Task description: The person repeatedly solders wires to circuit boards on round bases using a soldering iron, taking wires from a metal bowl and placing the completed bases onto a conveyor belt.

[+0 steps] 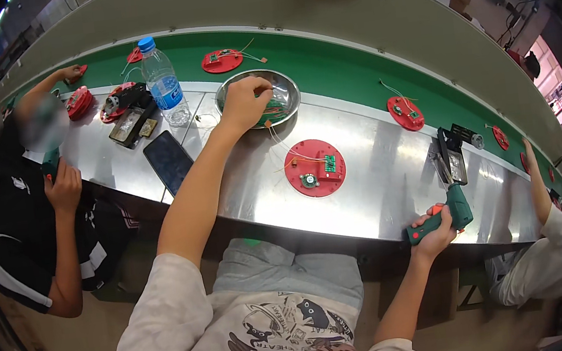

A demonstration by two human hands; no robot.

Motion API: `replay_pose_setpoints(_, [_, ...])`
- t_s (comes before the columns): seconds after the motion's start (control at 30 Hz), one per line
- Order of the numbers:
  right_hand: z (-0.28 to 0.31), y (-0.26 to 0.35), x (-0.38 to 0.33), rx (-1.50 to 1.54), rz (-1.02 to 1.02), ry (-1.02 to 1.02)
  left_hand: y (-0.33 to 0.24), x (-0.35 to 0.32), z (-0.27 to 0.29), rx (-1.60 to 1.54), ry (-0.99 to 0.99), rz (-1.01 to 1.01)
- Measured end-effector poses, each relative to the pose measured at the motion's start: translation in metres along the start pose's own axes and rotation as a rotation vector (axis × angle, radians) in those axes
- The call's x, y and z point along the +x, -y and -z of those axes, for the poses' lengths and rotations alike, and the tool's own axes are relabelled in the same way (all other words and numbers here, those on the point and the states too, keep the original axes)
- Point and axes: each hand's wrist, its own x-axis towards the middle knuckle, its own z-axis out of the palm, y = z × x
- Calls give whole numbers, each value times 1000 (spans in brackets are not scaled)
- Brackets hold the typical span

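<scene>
My left hand (247, 102) is over a shiny metal bowl (292, 90), its fingers pinched together. Whatever they may hold is too small to make out. Small green circuit boards (276, 111) with thin wires lie in the bowl. Toward the front edge of the bench, my right hand (436, 237) grips a dark green soldering gun (461, 207) with red parts, its metal tip pointing toward a black stand with a metal tray (457, 160). Between my hands lies a red round plate (317, 184) bearing a green board, a small round part and loose wires.
A water bottle (164, 84) and a dark phone (168, 162) are to the left, near another tool stand (128, 127) and stacked red discs (80, 102). More red plates (405, 113) rest along the green belt (348, 91). Co-workers sit left (17, 201) and right (547, 258).
</scene>
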Motion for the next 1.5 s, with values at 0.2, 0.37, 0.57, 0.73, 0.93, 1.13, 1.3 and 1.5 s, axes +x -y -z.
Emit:
replay_pose_setpoints(0.2, [0, 3, -3, -25, 1, 22, 3, 0, 3, -47, -27, 112])
replay_pose_setpoints(0.37, [7, -2, 0, -10, -22, 47, 6, 0, 0, -79, -58, 180])
replay_pose_setpoints(0.57, [9, -1, -2, -42, 0, 66, 12, 3, -3, -142, -83, 188])
replay_pose_setpoints(0.73, [5, 1, -1, -39, 25, 43, 19, 6, -4, -171, -65, 209])
replay_pose_setpoints(0.93, [-2, 3, -3, -13, 33, 11, 28, 7, -6, -372, -66, 256])
replay_pose_setpoints(1.13, [1, 6, -6, 15, 37, 18, 16, 5, -1, -325, -23, 268])
replay_pose_setpoints(1.3, [2, 3, -5, 8, 42, 11, 17, 4, -1, -296, -18, 305])
replay_pose_setpoints(1.5, [4, 5, -3, 4, -5, 69, 14, 6, -4, -296, -40, 326])
